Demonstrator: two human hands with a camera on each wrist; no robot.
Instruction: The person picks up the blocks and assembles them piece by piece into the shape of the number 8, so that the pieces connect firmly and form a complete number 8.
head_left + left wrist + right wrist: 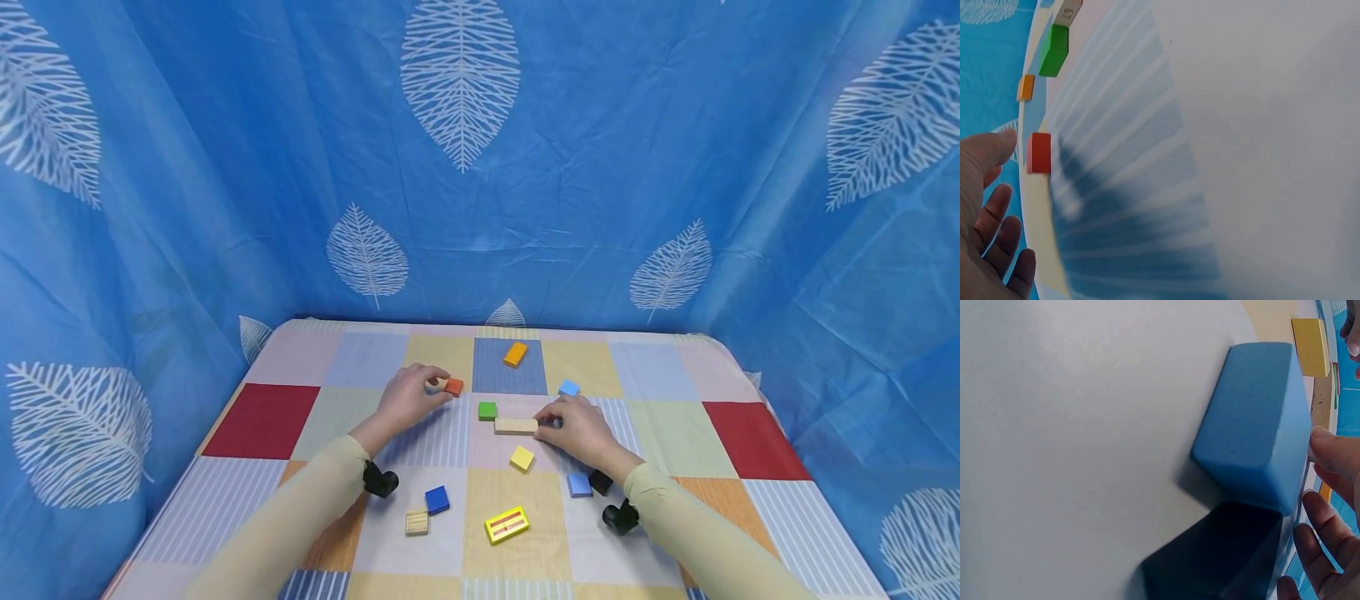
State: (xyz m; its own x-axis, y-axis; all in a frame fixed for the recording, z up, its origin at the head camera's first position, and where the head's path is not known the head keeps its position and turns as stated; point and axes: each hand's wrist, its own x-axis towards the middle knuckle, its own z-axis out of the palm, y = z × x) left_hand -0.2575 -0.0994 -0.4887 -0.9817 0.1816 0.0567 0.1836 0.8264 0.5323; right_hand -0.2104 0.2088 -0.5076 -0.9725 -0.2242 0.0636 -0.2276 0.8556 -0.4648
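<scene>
A red block (453, 387) stands just beyond the fingertips of my left hand (411, 398); thumb and index finger are spread around its near side. In the left wrist view a small gap shows between the thumb and the red block (1039, 153). My right hand (579, 427) pinches the right end of a long plain wooden block (515, 426) with thumb and index finger. A green block (487, 411) sits at the wooden block's left end, on its far side. Behind the right hand lies a light blue block (569, 387).
An orange block (515, 354) lies farther back. Nearer are a yellow block (522, 458), a yellow block with red stripes (507, 525), a dark blue block (437, 499) and a small wooden block (417, 522). Under the right wrist are a blue block (579, 485) and a black block (601, 482).
</scene>
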